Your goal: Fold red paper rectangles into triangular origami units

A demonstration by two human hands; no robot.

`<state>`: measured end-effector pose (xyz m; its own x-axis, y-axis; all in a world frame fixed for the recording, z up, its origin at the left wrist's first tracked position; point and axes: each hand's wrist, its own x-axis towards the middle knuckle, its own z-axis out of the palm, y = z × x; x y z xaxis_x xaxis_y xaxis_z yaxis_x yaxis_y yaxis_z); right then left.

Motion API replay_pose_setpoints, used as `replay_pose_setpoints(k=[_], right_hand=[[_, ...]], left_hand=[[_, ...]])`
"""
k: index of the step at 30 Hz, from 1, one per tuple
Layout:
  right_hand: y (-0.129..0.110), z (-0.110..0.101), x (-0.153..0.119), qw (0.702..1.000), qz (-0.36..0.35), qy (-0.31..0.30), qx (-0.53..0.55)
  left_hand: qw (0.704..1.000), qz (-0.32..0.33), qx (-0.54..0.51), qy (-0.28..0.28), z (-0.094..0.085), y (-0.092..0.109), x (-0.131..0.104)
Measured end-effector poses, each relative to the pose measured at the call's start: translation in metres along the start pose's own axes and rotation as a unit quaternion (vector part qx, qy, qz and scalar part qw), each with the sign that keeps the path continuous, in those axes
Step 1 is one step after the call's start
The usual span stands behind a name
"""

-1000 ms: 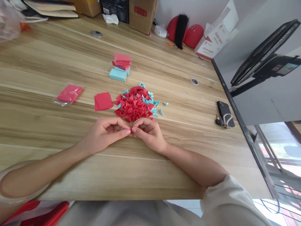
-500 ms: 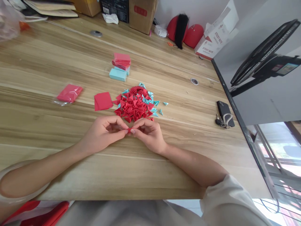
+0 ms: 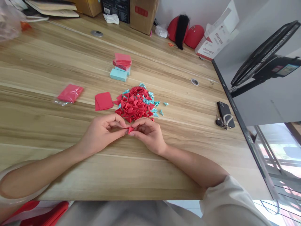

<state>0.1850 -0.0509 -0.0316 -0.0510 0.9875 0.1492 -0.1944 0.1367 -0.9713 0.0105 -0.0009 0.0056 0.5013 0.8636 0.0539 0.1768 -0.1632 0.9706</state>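
Left hand (image 3: pixel 102 131): thumb and forefinger are pinching one end of a small red paper piece (image 3: pixel 130 130); the other fingers are curling behind, partly hidden.

Right hand (image 3: pixel 150 135): thumb and forefinger are pinching the opposite end of the same piece, their tips lying close to those of the left.

Red paper piece, one: hanging between the two pinches, just above the table (image 3: pixel 176 169) by the look of it, on the near side of the heap. It is showing a folded, pointed face; being judged part-folded or nearly finished, its exact stage hidden by the fingertips.

Red folded pieces (image 3: pixel 135 108), many: lying heaped just beyond the hands; to be counted as done.

Red pleated bundle (image 3: pixel 139 91), one: sitting at the far side of the heap, its pieces apparently nesting together.

Turquoise folded pieces (image 3: pixel 155 103), a number: edging the heap, a few lying apart at right; also done.

Loose red sheets (image 3: pixel 103 101), a small stack: lying flat left of the heap, awaiting folding, as judged.

Clear-wrapped red packet (image 3: pixel 70 93): lying farther left, seemingly unused stock.

Turquoise paper stack (image 3: pixel 118 74) and pinkish-red paper stack (image 3: pixel 122 58): standing beyond the heap, unfolded; much paper is apparently remaining.
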Motion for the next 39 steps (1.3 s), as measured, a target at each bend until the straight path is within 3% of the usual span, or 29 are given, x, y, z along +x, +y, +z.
replay_pose_setpoints(k=[5, 14, 21, 26, 32, 39], right_hand=[[-0.002, 0.002, 0.001, 0.998, 0.042, 0.030, 0.023], [-0.008, 0.004, 0.003, 0.998, 0.023, 0.056, 0.006], [-0.005, 0.000, 0.002, 0.998, 0.041, 0.055, -0.006], [-0.006, -0.001, 0.001, 0.998, 0.014, 0.053, -0.029], [-0.009, -0.001, 0.001, 0.996, -0.044, 0.051, -0.053], [-0.009, -0.001, 0.002, 0.996, -0.036, 0.055, -0.056]], left_hand=[[0.999, 0.007, 0.025, -0.033, -0.002, 0.002, -0.003], [0.999, -0.025, 0.010, -0.042, -0.001, -0.001, -0.001], [0.998, 0.038, 0.049, 0.024, -0.001, -0.003, -0.006], [0.988, 0.082, 0.124, 0.030, -0.003, -0.007, -0.010], [0.985, 0.074, 0.155, 0.019, -0.004, -0.005, -0.012], [0.982, 0.107, 0.154, 0.014, -0.003, -0.005, -0.013]])
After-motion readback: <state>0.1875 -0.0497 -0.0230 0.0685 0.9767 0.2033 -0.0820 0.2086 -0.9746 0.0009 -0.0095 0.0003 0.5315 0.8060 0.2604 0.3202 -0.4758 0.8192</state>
